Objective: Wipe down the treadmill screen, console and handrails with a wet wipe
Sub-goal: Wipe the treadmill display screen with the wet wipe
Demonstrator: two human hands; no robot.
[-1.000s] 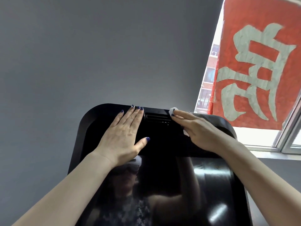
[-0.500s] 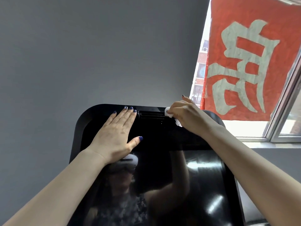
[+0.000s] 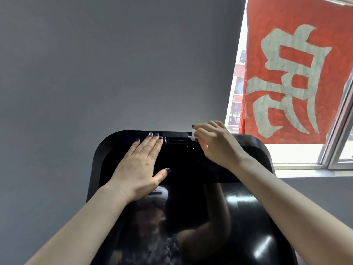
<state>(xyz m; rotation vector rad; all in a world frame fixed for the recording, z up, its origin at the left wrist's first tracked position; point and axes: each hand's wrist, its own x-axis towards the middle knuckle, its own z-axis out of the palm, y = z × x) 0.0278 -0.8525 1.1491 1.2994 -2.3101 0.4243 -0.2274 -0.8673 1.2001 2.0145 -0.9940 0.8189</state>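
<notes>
Nearest: one glossy black screen (image 3: 219,226), reflecting both forearms. Above it, left hand (image 3: 141,165) pressed flat on the matte console top (image 3: 107,150), fingers straight and together, holding nothing; probably bracing the panel while wiping. Beyond, at the console's far edge, right hand (image 3: 215,142) curled round one white wet wipe (image 3: 194,135), only a small wad visible past the fingers, pressed beside the single vent slot (image 3: 176,141) near the far-right corner. Likely working the top rim, with a bunched grip for pressure on the edge. No handrails in view. Furthest: grey wall (image 3: 95,64), one window (image 3: 305,155), one red banner (image 3: 296,73) with a white character. Count: two hands, one wipe.
</notes>
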